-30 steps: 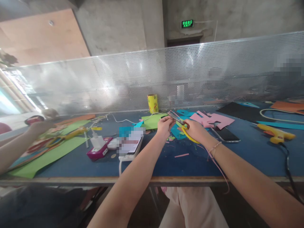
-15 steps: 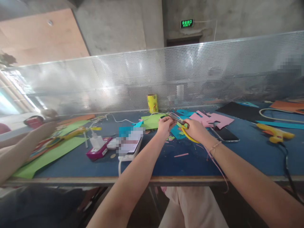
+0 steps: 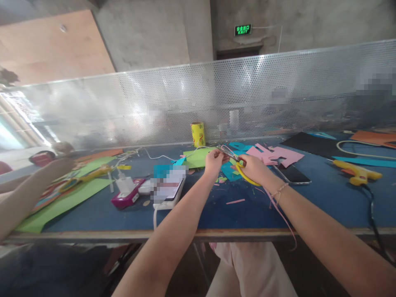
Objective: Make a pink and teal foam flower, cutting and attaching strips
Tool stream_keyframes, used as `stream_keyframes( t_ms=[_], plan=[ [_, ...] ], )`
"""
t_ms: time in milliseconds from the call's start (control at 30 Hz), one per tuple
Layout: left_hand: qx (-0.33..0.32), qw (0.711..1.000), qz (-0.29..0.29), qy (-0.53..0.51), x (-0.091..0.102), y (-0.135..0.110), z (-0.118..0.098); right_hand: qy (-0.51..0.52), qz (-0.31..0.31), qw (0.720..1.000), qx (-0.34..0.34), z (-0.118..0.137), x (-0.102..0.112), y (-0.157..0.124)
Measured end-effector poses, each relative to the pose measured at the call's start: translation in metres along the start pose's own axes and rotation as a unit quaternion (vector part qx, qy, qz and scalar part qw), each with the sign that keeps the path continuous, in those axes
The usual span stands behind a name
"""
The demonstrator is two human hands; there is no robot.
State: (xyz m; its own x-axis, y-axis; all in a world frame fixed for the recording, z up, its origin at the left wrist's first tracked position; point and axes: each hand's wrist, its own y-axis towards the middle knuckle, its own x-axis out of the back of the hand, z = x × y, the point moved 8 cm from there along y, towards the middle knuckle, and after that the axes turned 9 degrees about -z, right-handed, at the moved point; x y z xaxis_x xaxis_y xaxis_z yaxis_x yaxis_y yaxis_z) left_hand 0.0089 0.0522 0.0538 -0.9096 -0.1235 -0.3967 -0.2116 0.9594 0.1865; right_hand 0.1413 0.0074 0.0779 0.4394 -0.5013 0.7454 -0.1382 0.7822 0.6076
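Observation:
My right hand (image 3: 252,167) is closed around a pair of scissors (image 3: 247,176) with yellow handles, its metal blades pointing left toward my other hand. Pinched fingers of my left hand (image 3: 214,161) meet right at the blade tips. Whatever they hold is too small and hidden to name, though a thin pink strip (image 3: 228,149) shows just behind them. Beneath and behind both hands lie cut blue paper (image 3: 230,171), a green sheet (image 3: 198,157) and small scraps. Pink paper (image 3: 286,156) with cut-outs is just beyond my right hand.
A dark phone (image 3: 293,175) lies right of my hands, and a yellow glue gun (image 3: 360,173) farther right. Leftward are a lit phone (image 3: 170,187) on a white block and a purple power strip (image 3: 128,193). Another person's arm (image 3: 27,185) reaches in at left. A yellow roll (image 3: 198,134) stands behind.
The scissor blades have shifted slightly beside my left fingers, and the pink strip behind them shows more clearly. Otherwise both hands stay in nearly the same place.

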Motion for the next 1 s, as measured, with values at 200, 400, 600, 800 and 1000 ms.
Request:
stream_keyframes(
  t_ms=[200,400,600,800,1000],
  plan=[
    [-0.011,1.0,-0.001,0.022,0.0012,0.0012,0.0009,0.0,0.009,1.0,-0.002,0.0,-0.0004,-0.0006],
    [-0.011,0.999,0.001,0.036,0.0011,0.0017,0.0007,0.002,0.003,1.0,-0.002,-0.0005,0.0003,-0.0004],
    [0.001,1.0,0.008,0.019,-0.0001,0.0006,0.0022,0.008,0.007,1.0,-0.005,-0.0003,0.0,-0.0003],
    [0.037,0.999,-0.004,-0.017,0.0003,-0.0033,0.0045,0.007,0.003,1.0,-0.002,-0.0001,-0.0002,-0.0002],
    [0.065,0.997,-0.016,-0.042,0.0016,-0.004,0.0071,0.005,0.006,1.0,-0.013,-0.003,-0.0019,0.0002]
  ],
)
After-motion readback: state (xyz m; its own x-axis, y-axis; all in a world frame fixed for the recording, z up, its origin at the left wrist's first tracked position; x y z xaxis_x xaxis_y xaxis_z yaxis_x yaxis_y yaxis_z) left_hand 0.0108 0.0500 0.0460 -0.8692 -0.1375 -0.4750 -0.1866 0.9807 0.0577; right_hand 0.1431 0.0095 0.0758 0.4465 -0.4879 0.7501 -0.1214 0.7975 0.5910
